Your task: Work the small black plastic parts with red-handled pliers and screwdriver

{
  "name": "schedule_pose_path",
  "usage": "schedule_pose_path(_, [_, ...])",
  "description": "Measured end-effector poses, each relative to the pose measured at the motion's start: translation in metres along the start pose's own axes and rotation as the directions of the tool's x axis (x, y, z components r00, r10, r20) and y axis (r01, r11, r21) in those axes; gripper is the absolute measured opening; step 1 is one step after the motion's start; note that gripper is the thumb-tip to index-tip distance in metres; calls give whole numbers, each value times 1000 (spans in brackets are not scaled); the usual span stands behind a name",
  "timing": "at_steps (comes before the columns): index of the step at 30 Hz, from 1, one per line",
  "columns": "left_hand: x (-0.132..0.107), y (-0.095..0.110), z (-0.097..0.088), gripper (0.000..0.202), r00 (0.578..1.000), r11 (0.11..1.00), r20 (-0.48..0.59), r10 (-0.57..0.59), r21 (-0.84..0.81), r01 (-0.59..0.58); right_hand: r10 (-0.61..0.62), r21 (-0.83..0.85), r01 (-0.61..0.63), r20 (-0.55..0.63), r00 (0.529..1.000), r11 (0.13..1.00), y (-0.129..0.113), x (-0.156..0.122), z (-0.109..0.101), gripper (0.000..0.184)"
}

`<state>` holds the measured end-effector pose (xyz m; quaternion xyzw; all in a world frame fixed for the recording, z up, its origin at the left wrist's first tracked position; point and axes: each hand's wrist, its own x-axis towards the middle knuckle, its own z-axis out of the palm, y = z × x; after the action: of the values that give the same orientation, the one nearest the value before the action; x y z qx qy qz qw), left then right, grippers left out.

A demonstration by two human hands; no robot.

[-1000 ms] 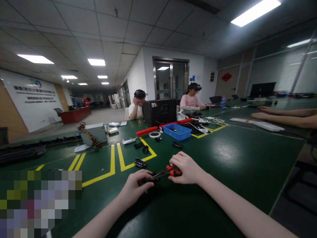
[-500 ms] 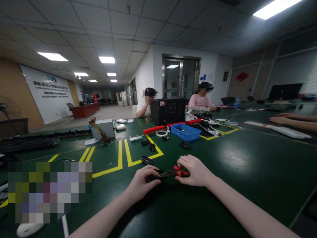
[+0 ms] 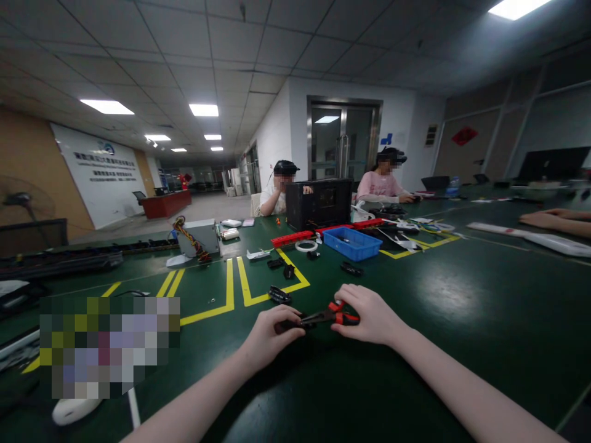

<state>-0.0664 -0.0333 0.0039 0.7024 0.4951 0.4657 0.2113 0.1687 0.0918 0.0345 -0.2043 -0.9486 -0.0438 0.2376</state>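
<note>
My right hand (image 3: 367, 312) is closed around the red and black handles of a pair of needle-nose pliers (image 3: 318, 317). Their jaws point left, to the small black part (image 3: 289, 325) pinched in my left hand (image 3: 272, 332). Fingers cover much of that part, so its kind does not show. The plier tips meet it or lie right beside it; I cannot tell if they grip. Just beyond my left hand a black plastic piece (image 3: 279, 295) lies on the green table (image 3: 392, 375).
A blue tray (image 3: 353, 246) stands ahead, with small black pieces (image 3: 351, 268) and a white ring (image 3: 306, 246) near it. Behind are a black computer case (image 3: 318, 206) and two seated people. A power supply (image 3: 198, 239) with cables sits to the left. Another person's hands rest at far right.
The whole view has shifted slightly, so most things appear a little further right. Both hands keep their holds, and the pliers stay at the black part.
</note>
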Motion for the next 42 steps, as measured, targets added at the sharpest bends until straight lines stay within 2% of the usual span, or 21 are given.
schedule_pose_path(3, [0, 1, -2, 13, 1000, 1000, -16, 9, -18, -10, -47, -28, 45, -76, 996, 999, 1, 1, 0, 39])
schedule_pose_path(6, [1, 1, -2, 13, 1000, 1000, -30, 1, -15, -1, -68, -53, 62, -103, 992, 997, 1, 2, 1, 32])
schedule_pose_path(13, [2, 0, -1, 17, 999, 997, 11, -36, -68, 37, -33, -102, 24, -84, 996, 995, -1, 5, 4, 22])
schedule_pose_path(17, [1, 0, 1, 20, 996, 988, 45, -83, -129, 88, -18, -116, 12, -56, 998, 993, -3, 5, 5, 23])
schedule_pose_path(20, [1, -2, 2, 20, 996, 988, 41, -79, -129, 83, -7, -121, 3, -32, 999, 993, -4, 5, 5, 24])
schedule_pose_path(31, [1, 1, -1, 11, 999, 996, -40, 24, 87, -21, 31, -68, -24, 99, 995, 997, -8, 2, 5, 17])
schedule_pose_path(42, [-2, -5, 2, 10, 991, 968, -52, 120, 229, -105, 15, -46, -7, 159, 987, 999, -7, 0, 4, 19])
